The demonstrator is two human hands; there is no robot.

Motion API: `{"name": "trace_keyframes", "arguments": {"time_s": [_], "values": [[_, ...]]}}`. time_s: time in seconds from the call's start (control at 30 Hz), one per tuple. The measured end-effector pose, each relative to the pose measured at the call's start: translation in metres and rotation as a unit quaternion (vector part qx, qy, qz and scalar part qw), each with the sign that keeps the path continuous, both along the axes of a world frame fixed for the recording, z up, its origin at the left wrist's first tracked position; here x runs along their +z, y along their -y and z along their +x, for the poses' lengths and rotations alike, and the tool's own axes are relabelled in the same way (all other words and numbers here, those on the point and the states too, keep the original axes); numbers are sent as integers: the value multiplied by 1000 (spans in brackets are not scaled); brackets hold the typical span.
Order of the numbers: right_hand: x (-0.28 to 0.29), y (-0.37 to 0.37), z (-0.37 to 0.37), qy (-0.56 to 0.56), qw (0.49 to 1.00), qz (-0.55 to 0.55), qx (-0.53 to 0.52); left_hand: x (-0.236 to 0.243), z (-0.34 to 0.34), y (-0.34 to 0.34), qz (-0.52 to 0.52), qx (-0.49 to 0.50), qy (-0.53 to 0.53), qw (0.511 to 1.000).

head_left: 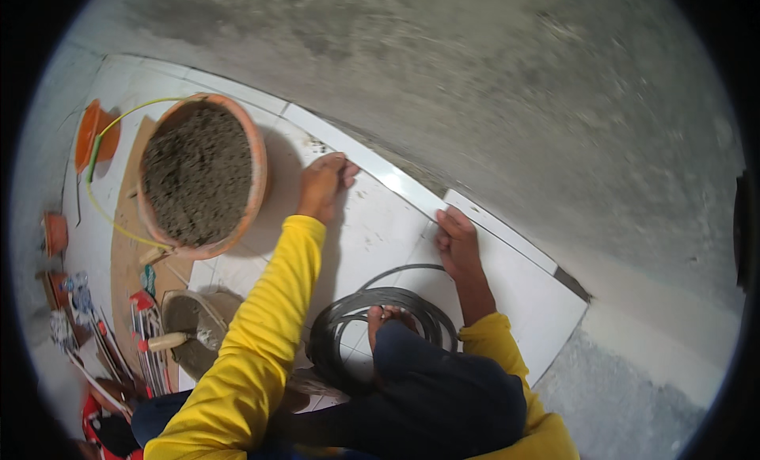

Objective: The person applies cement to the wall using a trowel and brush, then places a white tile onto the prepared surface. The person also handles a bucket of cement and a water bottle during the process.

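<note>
A long, narrow white tile strip (pixel 388 175) lies along the foot of the grey wall, slanting from upper left to lower right. My left hand (pixel 323 184) has its fingers bent round the strip's near edge, toward the left part. At the strip's right end my right hand (pixel 457 242) pinches the edge between thumb and fingers. Beside that end, a second white strip (pixel 507 237) runs on along the wall. A dark gap shows between the held strip and the wall. The undersides of both hands' grips are hidden.
To the left stands an orange bucket (pixel 257 155) of grey mortar with a yellow handle. Below it is a smaller pail (pixel 226 306) with a wooden-handled trowel (pixel 168 341). A black hose coil (pixel 324 333) surrounds my foot on the white floor tiles (pixel 514 302). Tools lie far left.
</note>
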State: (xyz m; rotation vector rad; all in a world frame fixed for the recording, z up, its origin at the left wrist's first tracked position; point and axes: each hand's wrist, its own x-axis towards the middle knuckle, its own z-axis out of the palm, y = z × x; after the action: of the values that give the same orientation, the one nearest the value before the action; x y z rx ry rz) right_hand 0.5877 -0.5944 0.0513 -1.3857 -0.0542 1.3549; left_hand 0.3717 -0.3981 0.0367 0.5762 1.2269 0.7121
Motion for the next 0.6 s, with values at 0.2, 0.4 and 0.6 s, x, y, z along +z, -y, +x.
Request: {"name": "trace_keyframes", "arguments": {"time_s": [0.2,0.4,0.6], "values": [[10,26,-9,-24,999,27,35,1,-2,10,-34,10,57,998],[15,62,-16,34,985,-23,170,24,-8,38,-45,5,60,997],[45,60,-32,-25,898,-13,440,37,-51,63,-40,-53,41,997]]}}
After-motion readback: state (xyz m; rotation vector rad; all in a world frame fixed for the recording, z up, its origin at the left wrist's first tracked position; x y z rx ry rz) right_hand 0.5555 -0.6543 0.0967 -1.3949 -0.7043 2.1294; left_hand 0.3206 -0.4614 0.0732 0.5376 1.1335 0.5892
